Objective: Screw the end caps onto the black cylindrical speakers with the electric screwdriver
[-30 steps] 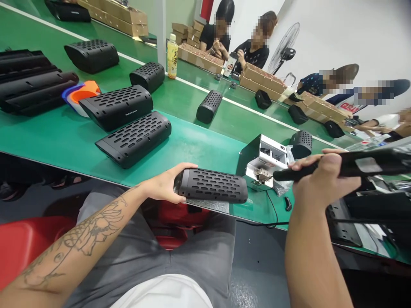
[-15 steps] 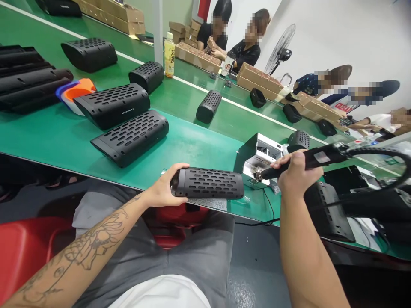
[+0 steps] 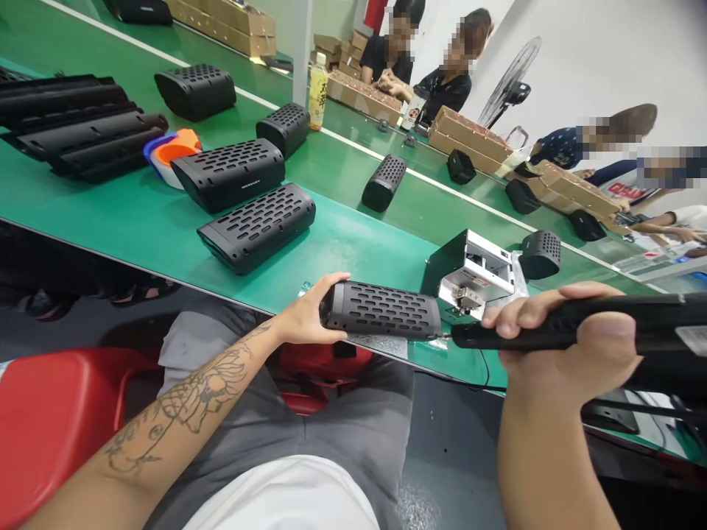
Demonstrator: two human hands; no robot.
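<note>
My left hand (image 3: pixel 309 313) grips the left end of a black speaker housing (image 3: pixel 387 309) with a slotted grille, at the table's near edge. My right hand (image 3: pixel 557 346) is wrapped round a black electric screwdriver (image 3: pixel 519 333), held level. Its tip reaches the lower right end of the housing; whether a screw sits there is too small to tell. Just behind the tip stands a screw feeder (image 3: pixel 469 280), a black and silver box. Bubble wrap (image 3: pixel 381 344) lies under the housing.
Two more slotted housings (image 3: pixel 259 224) (image 3: pixel 232 175) lie at left, beside an orange and blue tape roll (image 3: pixel 177 151) and stacked black shells (image 3: pixel 82 129). A yellow drink bottle (image 3: pixel 318 92) stands by a post. Co-workers (image 3: pixel 453 66) sit across the table behind cardboard boxes (image 3: pixel 469 140).
My right hand has brought the screwdriver from the screw feeder to the right end of the housing. My left hand keeps its grip. The view has shifted slightly.
</note>
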